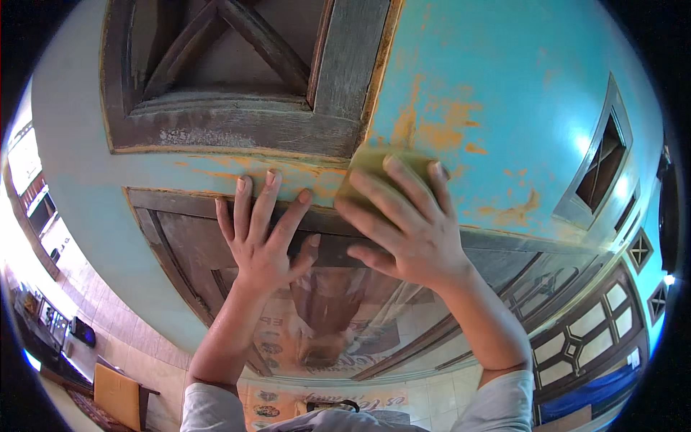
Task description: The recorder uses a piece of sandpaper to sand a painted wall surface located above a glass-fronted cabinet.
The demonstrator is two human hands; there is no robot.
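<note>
- Left hand (pixel 263 234): empty, fingers spread flat on the door (pixel 504 93), bracing.
- Right hand (pixel 403 223): grip flat, pressing a yellow-green pad (pixel 374 162), probably sandpaper, against the door just beside the panel frame (pixel 237 133).
- Worn turquoise paint with orange patches (pixel 439 129) surrounds the pad; even pressure and strokes within the flaking area would likely serve best.

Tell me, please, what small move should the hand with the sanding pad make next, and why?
Probably slide the right hand and its sanding pad leftward along the turquoise rail. Orange patches already show through around the pad, while the paint above the left hand, which lies flat against the wood, is mostly intact.
</note>
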